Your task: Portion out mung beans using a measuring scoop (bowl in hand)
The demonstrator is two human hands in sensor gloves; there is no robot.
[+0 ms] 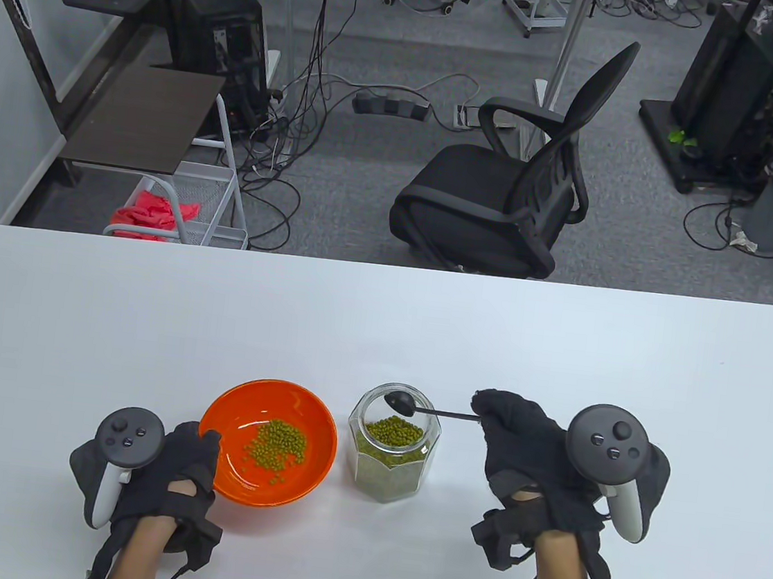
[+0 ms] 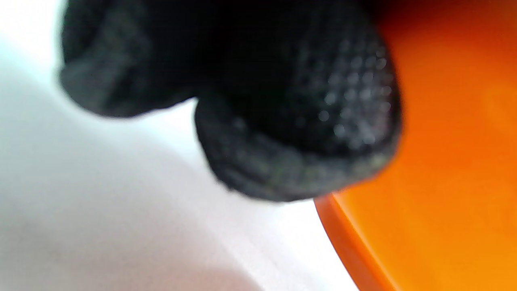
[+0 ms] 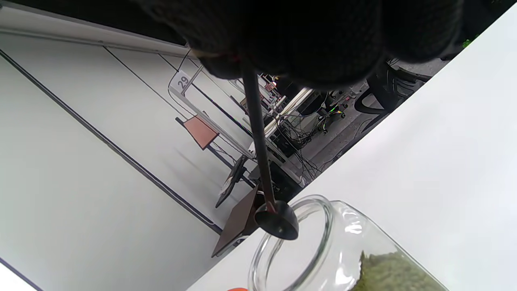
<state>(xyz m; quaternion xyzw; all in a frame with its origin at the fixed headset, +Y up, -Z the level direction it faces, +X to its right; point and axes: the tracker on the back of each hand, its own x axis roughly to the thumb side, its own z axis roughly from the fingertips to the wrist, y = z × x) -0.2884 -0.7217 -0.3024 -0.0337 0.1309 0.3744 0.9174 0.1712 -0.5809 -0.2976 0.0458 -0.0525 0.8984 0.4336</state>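
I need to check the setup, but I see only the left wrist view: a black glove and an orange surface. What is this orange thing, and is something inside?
Observer: It is an orange bowl on the white table. A small pile of mung beans lies in it, and the left hand grips its near left rim.
Operator: Where is the scoop?
Observer: The right hand holds the black scoop by its handle, with the cup at the mouth of a glass jar right of the bowl.
Operator: Is the jar empty?
Observer: No, it holds beans to about two thirds of its height, and it has no lid on.
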